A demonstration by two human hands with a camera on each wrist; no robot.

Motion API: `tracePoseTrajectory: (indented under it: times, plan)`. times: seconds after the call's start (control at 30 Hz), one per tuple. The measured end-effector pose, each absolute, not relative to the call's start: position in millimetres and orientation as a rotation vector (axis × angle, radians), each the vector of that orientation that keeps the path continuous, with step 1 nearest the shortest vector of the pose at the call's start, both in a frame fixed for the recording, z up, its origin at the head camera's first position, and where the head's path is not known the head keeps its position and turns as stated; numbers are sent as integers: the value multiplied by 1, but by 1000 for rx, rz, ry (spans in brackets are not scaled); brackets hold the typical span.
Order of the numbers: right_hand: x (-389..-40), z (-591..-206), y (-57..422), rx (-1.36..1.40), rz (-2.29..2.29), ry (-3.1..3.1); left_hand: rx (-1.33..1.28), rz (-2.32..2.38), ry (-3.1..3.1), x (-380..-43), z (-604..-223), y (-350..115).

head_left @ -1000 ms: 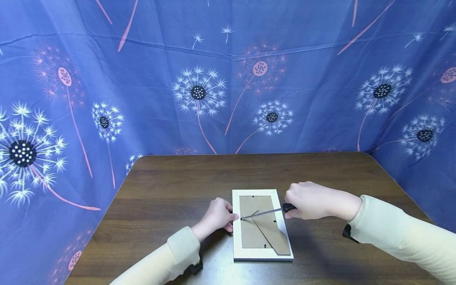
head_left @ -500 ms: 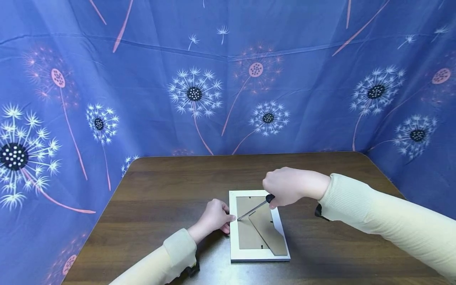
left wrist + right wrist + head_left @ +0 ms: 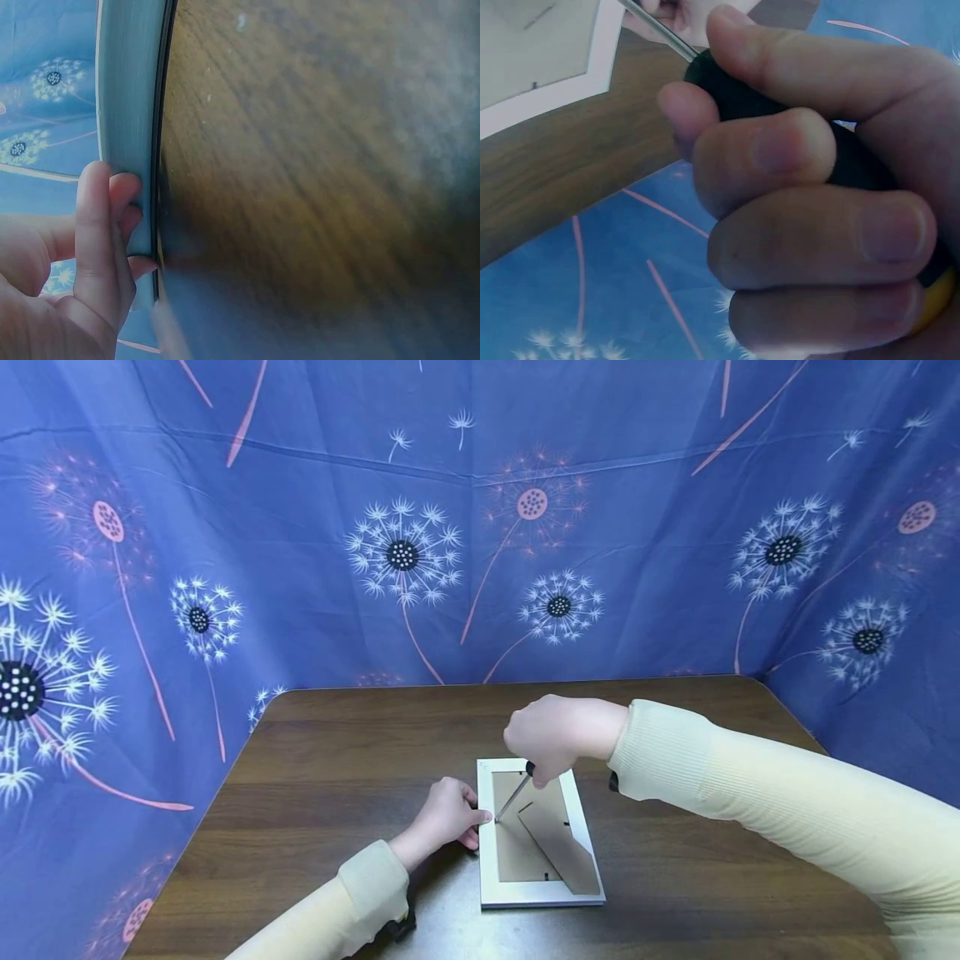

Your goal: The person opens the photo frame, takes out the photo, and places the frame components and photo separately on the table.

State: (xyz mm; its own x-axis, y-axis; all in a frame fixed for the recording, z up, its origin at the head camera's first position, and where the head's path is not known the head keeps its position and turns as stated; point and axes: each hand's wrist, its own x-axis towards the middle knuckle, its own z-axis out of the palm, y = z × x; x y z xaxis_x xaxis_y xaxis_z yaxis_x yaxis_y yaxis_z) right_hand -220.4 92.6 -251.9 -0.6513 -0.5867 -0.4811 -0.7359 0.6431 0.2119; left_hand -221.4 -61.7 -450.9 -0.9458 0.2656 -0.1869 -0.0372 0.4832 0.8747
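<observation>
A white picture frame lies face down on the table, its tan backing board and slanted stand leg facing up. My left hand grips the frame's left side, thumb on the border; in the left wrist view the fingers bend against its edge. My right hand holds a screwdriver above the frame. Its dark handle sits inside curled fingers in the right wrist view. The metal tip meets the backing's left edge beside my left thumb, at a small dark tab.
Brown wood-grain table surrounds the frame. Other small dark tabs, such as the lower tab, sit along the backing's edges. A blue dandelion-print cloth hangs behind the table and at both sides.
My right hand has swung left and slightly away from me, tilting the screwdriver more steeply while its tip stays at the left tab. My left hand keeps its hold on the frame.
</observation>
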Motion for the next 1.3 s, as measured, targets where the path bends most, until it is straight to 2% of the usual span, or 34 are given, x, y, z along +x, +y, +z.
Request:
tracePoseTrajectory:
  times: [0.57, 1.3]
  plan:
    - [-225, -246, 43, -992, 850, 2394, 168, 1441, 2409, -224, -451, -61]
    - [-219, -240, 6, -872, 913, 2286, 206, 1448, 2399, -226, -452, -63]
